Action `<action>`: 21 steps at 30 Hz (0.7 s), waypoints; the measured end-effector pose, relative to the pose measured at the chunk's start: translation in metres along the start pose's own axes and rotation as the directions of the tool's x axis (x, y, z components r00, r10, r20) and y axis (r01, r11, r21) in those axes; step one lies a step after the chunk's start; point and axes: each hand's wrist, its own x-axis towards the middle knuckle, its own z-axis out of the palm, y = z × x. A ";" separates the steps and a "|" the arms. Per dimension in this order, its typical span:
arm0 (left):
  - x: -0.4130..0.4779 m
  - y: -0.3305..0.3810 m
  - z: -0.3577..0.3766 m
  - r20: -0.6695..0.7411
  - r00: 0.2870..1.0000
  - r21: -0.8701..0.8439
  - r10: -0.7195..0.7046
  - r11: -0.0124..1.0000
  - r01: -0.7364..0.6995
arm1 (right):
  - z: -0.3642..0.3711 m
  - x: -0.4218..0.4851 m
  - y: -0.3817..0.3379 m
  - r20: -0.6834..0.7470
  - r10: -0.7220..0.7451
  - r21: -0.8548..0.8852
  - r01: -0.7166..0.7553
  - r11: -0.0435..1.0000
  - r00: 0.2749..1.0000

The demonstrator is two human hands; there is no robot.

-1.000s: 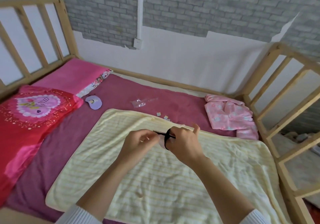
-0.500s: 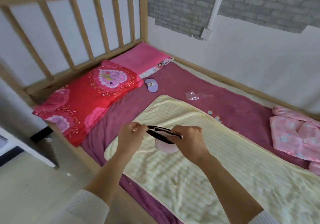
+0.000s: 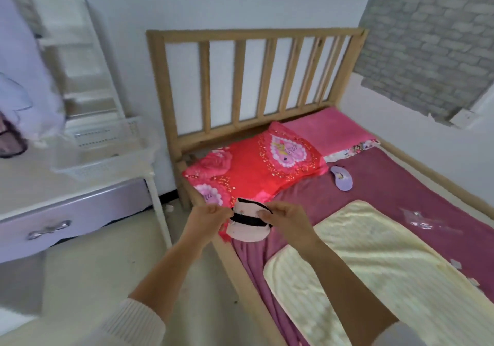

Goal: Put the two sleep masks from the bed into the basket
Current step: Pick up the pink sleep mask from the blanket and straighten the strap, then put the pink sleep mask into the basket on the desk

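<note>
Head view: having turned from the yellow blanket (image 3: 374, 265), I am gripping the pink sleep mask (image 3: 247, 232) in left hand (image 3: 207, 221) and right hand (image 3: 290, 218), nearing the white basket (image 3: 112, 162); the purple sleep mask (image 3: 341, 181) is lying on the bed.

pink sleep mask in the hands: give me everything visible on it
The pink sleep mask is pale pink, soft-looking fabric with a rounded lower edge and a black elastic strap across its face, looping above the top. It is held in the air over the bed's wooden side rail, near the red pillow. The left hand pinches the strap at one end; the right hand holds the other end. Nothing else touches it.
</note>
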 end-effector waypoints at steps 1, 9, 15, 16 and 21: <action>0.010 0.000 -0.027 -0.033 0.999 -0.012 -0.008 1.000 0.008 | 0.027 0.017 -0.009 0.019 -0.026 -0.017 0.026 1.000 0.999; 0.068 -0.001 -0.197 -0.167 0.986 -0.090 0.002 0.996 -0.017 | 0.201 0.132 -0.065 0.268 -0.115 0.017 0.115 0.993 0.956; 0.134 -0.008 -0.285 -0.350 0.936 -0.033 -0.024 0.999 0.013 | 0.291 0.229 -0.104 0.356 -0.032 -0.044 0.051 0.998 0.934; 0.147 -0.008 -0.298 -0.388 0.922 0.016 0.003 1.000 0.004 | 0.305 0.247 -0.110 0.362 -0.019 -0.048 0.039 0.998 0.932; 0.218 -0.022 -0.357 -0.573 0.814 0.204 0.097 0.979 0.028 | 0.367 0.332 -0.129 0.346 0.000 -0.020 0.008 1.000 0.938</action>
